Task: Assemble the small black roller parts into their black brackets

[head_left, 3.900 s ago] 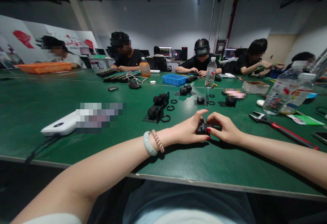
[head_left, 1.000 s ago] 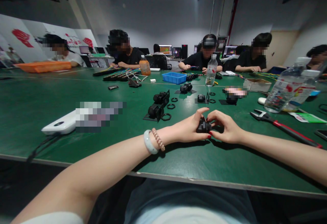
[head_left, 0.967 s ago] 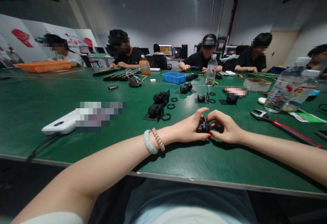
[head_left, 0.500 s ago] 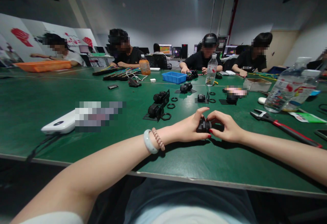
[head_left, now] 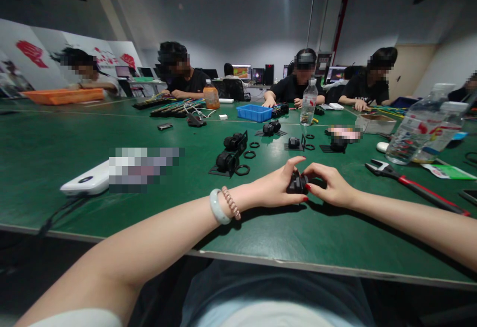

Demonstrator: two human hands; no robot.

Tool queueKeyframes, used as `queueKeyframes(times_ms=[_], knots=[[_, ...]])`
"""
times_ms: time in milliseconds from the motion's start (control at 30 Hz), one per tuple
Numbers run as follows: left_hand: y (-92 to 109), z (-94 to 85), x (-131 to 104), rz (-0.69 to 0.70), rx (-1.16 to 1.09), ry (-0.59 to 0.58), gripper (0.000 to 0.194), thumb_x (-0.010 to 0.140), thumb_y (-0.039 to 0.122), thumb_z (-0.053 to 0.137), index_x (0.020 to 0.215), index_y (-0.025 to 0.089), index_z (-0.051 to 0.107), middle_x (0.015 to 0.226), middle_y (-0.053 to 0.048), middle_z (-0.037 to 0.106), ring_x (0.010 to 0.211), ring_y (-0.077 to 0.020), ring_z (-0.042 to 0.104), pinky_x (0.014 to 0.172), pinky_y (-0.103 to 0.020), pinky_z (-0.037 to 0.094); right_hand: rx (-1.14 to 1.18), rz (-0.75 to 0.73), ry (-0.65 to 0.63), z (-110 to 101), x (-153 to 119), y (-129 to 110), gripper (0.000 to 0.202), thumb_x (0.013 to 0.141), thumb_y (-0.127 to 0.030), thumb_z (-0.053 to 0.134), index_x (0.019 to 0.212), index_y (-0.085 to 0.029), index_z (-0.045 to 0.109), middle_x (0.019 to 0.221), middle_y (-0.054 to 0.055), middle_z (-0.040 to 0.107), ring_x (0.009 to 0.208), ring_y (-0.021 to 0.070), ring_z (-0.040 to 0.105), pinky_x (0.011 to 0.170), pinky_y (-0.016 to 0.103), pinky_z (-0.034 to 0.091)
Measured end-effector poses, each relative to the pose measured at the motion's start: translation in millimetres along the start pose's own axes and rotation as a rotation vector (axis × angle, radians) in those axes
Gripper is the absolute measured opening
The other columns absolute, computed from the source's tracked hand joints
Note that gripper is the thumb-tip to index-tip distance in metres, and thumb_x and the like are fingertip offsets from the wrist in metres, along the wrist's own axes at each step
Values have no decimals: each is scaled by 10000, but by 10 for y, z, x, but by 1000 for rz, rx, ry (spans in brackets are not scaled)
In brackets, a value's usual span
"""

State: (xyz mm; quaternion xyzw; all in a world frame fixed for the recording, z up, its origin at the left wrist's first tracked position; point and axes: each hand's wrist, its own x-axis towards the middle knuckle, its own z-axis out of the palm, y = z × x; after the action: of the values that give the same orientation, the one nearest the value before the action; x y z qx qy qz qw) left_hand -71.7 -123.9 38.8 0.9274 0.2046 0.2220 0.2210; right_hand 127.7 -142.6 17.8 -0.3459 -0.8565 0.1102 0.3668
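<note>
Both hands meet at a small black part (head_left: 297, 184) low over the green table (head_left: 238, 232). My left hand (head_left: 276, 185) grips it from the left, with thumb and fingers around it. My right hand (head_left: 331, 184) pinches its right side between thumb and index finger. Farther off on the left stand two similar black parts on brackets (head_left: 225, 162), with black rings (head_left: 242, 170) beside them. More such parts (head_left: 293, 143) and rings lie beyond my hands. The inner faces of the held part are hidden by my fingers.
Red-handled adjustable wrench (head_left: 421, 188) at right, near large water bottles (head_left: 413, 123). A white power bank (head_left: 87, 180) with a cable lies left. Farther back are a blue tray (head_left: 254, 113), a clear bottle (head_left: 308, 103), an orange tray (head_left: 63, 96) and several people seated across the table.
My right thumb and fingers have shifted slightly on the black part; my left hand stays in place. Across the table, a person's hand at the right has moved slightly.
</note>
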Motion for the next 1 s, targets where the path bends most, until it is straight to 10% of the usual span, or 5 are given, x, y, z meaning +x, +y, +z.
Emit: queueKeyframes(times_ms=[1000], knots=[[21, -9, 2, -10, -4, -5, 780, 710, 337, 597, 1292, 219, 91, 983, -64, 500, 759, -147, 537, 715, -310, 443, -22, 55, 9, 24, 2, 10, 176, 835, -321, 436, 849, -188, 550, 799, 51, 597, 731, 188, 555, 665, 316, 428]])
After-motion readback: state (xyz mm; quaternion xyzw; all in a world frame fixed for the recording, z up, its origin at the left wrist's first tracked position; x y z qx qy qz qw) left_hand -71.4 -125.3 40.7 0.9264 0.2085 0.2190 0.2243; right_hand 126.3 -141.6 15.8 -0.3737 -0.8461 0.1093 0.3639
